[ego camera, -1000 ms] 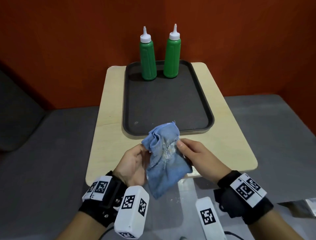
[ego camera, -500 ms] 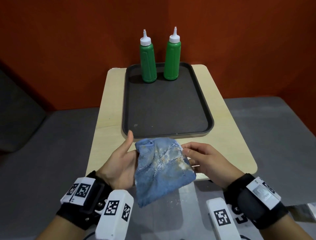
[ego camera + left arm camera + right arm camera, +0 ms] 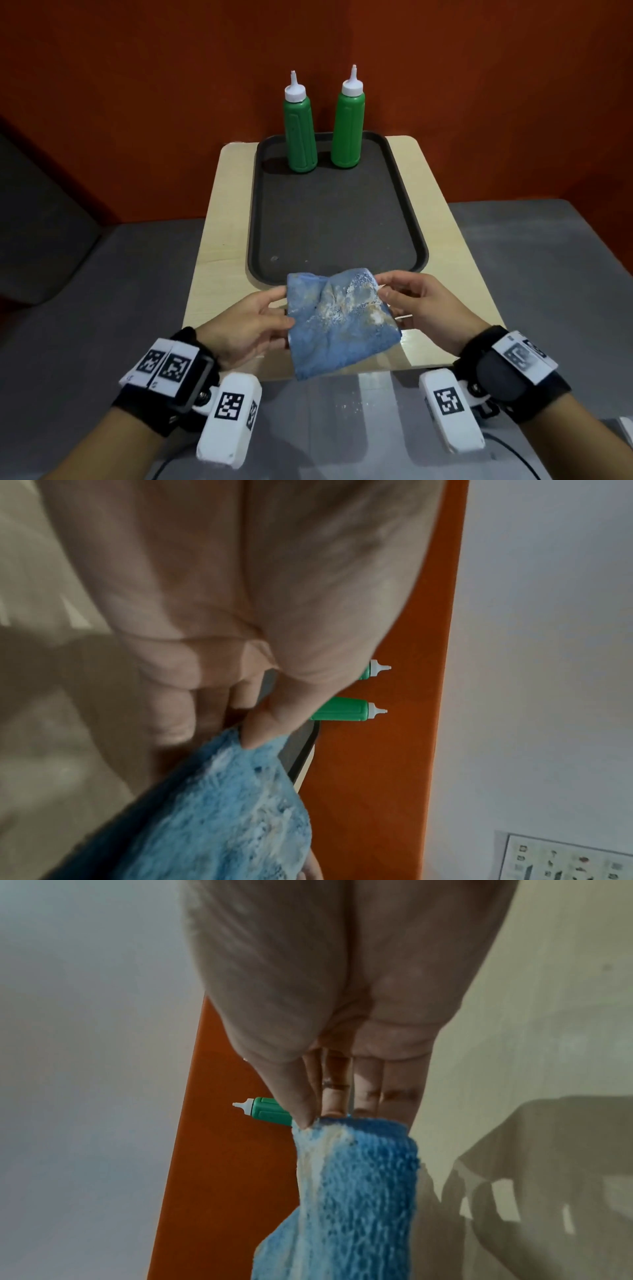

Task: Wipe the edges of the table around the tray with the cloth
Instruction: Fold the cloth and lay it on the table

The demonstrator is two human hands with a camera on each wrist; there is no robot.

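The cloth [image 3: 339, 318] is held up in the air between both hands, pinched at its upper corners by the fingers of the left hand [image 3: 246, 325] and the right hand [image 3: 421, 308]. It hangs above the near edge of the bench [image 3: 222, 246]; the tray [image 3: 416, 236] lies just beyond the fingers. The cloth is seemingly being spread in preparation; wiping has not begun. Next, it should be lowered flat onto the bare bench beside the tray.
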